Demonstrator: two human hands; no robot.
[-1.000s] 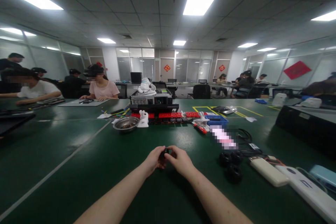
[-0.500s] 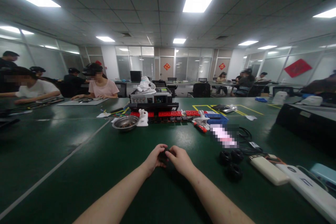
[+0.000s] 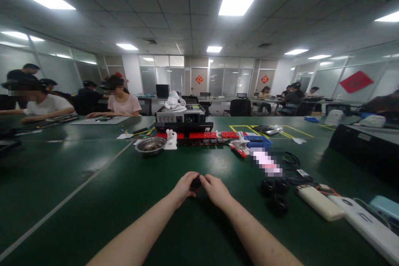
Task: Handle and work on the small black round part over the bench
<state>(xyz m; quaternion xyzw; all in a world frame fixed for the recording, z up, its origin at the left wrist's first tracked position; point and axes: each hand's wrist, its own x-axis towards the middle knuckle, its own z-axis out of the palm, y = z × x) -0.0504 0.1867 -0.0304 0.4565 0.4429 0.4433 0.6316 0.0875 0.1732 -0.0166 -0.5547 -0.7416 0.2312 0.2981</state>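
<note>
Above the near middle of the green table, a small black rounded part (image 3: 195, 182) is held between my two hands. Its exact kind cannot be made out, as fingers cover much of it. My left hand (image 3: 184, 189) is closed around its left side, thumb on top. From the right, my right hand (image 3: 215, 189) presses its thumb and fingers against the same part. To the right lie three glossy black round pieces (image 3: 279, 204), grouped together; they look like caster wheels.
Farther up the green table (image 3: 131, 199) are a metal bowl (image 3: 151, 146) with small bits, a white clip stand (image 3: 171, 140), a red-handled tool (image 3: 238, 151), a blue tray (image 3: 258, 141) and an opened computer case (image 3: 179, 117). A cream power bank (image 3: 321, 203) lies right. Co-workers sit beyond.
The black part has turned slightly in my hands, and my right thumb has shifted up along it. Both arms stay nearly in place; the view has moved a little.
</note>
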